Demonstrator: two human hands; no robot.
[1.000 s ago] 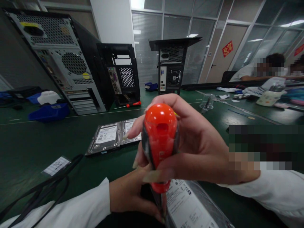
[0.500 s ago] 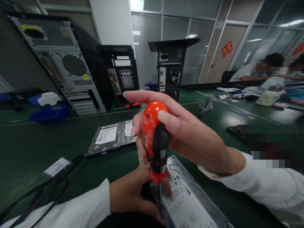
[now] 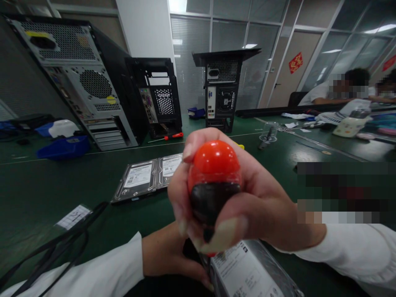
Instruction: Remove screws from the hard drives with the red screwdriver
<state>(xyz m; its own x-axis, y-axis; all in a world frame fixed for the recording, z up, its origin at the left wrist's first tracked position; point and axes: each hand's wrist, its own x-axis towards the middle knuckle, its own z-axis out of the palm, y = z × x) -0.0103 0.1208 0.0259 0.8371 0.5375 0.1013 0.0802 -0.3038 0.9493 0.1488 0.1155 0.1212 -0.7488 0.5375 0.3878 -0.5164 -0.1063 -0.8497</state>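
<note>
A red and black screwdriver (image 3: 214, 165) sits in my right hand (image 3: 260, 206), whose fingers and thumb wrap round its bulbous handle. Its butt end faces me, and the shaft runs down to the near edge of a hard drive (image 3: 250, 272) with a white label. The tip itself cannot be made out. My left hand (image 3: 170, 251) grips that drive along its left side, thumb below; its other fingers are hidden behind my right hand. Farther back on the green table lie two more hard drives (image 3: 138, 178), side by side.
Three computer cases stand at the back: a large one (image 3: 77, 82), an open black frame (image 3: 161, 99) and another tower (image 3: 221, 90). A second screwdriver (image 3: 167, 137), a blue bin (image 3: 63, 147), black cables (image 3: 66, 237) and a small labelled bag (image 3: 74, 217) lie around. Co-workers (image 3: 318, 93) sit at right.
My right hand has changed its hold, from fingers spread along the screwdriver's handle to a full wrap round it. The handle has tipped toward me. My left hand stays put on the drive.
</note>
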